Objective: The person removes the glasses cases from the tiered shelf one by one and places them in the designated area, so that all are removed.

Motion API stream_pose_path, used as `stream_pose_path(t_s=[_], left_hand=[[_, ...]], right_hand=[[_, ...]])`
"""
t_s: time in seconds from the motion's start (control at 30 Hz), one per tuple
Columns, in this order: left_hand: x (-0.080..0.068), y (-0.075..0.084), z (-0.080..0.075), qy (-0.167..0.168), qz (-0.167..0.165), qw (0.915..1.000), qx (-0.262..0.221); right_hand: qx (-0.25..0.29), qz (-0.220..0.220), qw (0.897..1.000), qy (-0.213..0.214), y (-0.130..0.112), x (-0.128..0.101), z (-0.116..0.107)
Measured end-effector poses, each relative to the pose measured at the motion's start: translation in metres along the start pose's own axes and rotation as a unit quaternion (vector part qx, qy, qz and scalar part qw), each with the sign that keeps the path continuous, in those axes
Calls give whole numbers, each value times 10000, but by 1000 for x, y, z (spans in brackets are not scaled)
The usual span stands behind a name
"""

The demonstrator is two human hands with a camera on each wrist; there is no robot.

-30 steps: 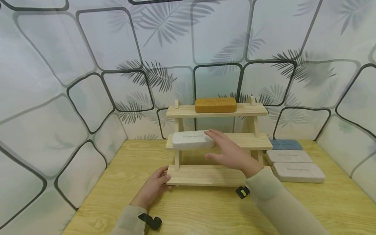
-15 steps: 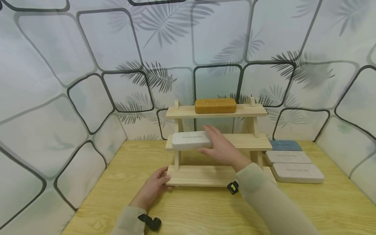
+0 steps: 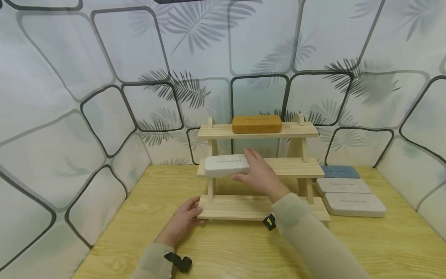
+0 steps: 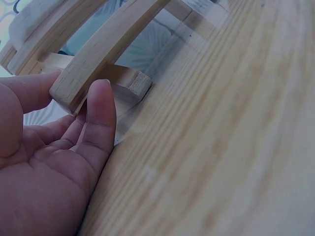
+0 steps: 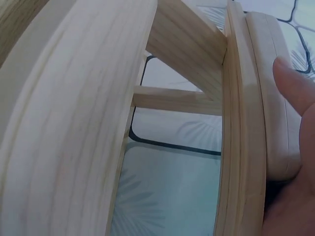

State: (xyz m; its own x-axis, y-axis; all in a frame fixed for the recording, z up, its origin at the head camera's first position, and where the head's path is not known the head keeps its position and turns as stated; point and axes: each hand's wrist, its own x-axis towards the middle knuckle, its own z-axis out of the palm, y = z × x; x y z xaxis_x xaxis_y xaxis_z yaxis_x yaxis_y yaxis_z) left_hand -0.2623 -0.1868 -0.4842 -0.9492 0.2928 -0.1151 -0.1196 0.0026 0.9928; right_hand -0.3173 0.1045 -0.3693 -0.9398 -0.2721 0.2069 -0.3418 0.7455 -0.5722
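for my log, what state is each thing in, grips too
Rack, upright
Orange case, looks closed, on top shelf
White case, closed, at middle shelf's left
Blue case, looks closed
Front pale case, looks closed
Back pale case, looks closed
Left grip, holding rack
Right grip, holding white case

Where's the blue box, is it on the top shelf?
No, the blue box lies on the table beside the wooden stand, with an orange box up there.

Pale backdrop [image 3: 132, 46] is rising behind and on both sides | black and grey outlines [image 3: 258, 76] are crossing it, palm fronds [image 3: 189, 91] overlapping | yellow table [image 3: 125, 232] is spreading below
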Motion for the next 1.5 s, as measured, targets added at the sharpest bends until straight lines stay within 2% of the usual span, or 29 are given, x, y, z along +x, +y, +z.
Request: stream_pose_path(t_s=[0.23,0.47,0.67,0.87,1.23,1.5], left_hand=[[-1,-1,-1,8,-59,10000,0],[-1,1,-1,-46,18,10000,-49],[-1,2,0,24,4,10000,2],[-1,2,1,29,-9,10000,52],[0,0,-2,54,27,10000,40],[-1,1,-2,-52,43,10000,-9]], right_hand=[[-260,152,9992,267,-3,2,6],[-680,-252,9948,721,3,-5,11],[-363,-501,9935,955,13,-20,11],[97,-596,9934,971,26,-37,-2],[102,-693,9929,961,40,-64,-27],[53,-684,9938,879,59,-88,-45]])
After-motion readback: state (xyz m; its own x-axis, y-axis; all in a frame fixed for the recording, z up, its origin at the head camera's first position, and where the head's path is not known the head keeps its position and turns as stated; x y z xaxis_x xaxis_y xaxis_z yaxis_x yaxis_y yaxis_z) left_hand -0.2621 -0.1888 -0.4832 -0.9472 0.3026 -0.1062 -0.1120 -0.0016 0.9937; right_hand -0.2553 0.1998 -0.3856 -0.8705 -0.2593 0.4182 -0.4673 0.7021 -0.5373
